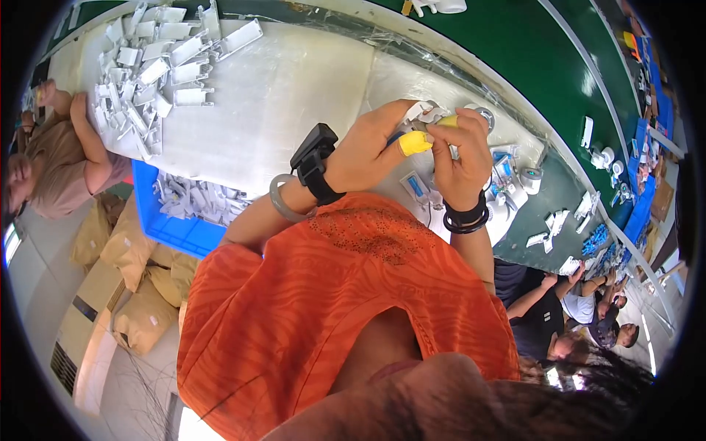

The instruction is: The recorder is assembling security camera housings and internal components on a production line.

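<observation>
Both of my hands meet over the right part of the white table (301, 81). My left hand (371, 147) is closed on a small white plastic part (421, 112), its thumb wrapped in yellow tape. Close against it, my right hand (463, 158) has its fingers pinched together at the same part. Fingers cover most of the piece, so its full shape is hidden. Just below the hands lies a white unit with a blue strip (417, 187). Right of my right hand are another white-and-blue unit (504, 165) and a round white-and-grey piece (529, 179).
A heap of white plastic housings (154, 70) covers the table's far left. Below it stands a blue bin (165, 228) holding more white parts. Beyond the table runs a green conveyor belt (515, 44) with a metal rail. Co-workers sit left and right; tan sacks (143, 316) lie at lower left.
</observation>
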`<action>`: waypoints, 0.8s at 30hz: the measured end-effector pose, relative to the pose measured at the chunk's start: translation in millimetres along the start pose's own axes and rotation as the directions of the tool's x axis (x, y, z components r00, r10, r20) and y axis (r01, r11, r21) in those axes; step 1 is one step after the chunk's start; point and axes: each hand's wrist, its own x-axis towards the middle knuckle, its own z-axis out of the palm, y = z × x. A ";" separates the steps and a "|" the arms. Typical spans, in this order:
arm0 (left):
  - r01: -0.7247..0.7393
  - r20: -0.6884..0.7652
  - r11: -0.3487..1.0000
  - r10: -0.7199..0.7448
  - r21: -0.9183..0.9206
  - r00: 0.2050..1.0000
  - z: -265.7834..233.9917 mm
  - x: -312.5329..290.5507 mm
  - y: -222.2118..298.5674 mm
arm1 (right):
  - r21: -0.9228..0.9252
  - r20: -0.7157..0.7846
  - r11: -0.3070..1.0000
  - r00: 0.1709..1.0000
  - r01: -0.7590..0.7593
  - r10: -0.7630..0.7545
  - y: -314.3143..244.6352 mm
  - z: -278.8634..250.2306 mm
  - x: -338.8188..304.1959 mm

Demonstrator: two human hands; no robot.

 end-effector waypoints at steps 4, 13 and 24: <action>-0.007 -0.010 0.999 0.008 0.049 1.000 -5.9 2.5 -3.2 | -0.018 0.031 1.000 0.999 0.007 -0.006 -1.2 4.0 6.5; -0.145 -0.104 0.984 0.156 0.104 0.982 -13.5 14.2 -5.7 | -0.046 0.014 0.998 0.999 0.036 -0.036 2.2 15.3 19.1; 0.116 -0.018 0.973 -0.115 0.200 0.993 -85.2 48.0 36.1 | -0.043 0.261 0.996 0.962 -0.075 0.083 8.2 9.5 81.3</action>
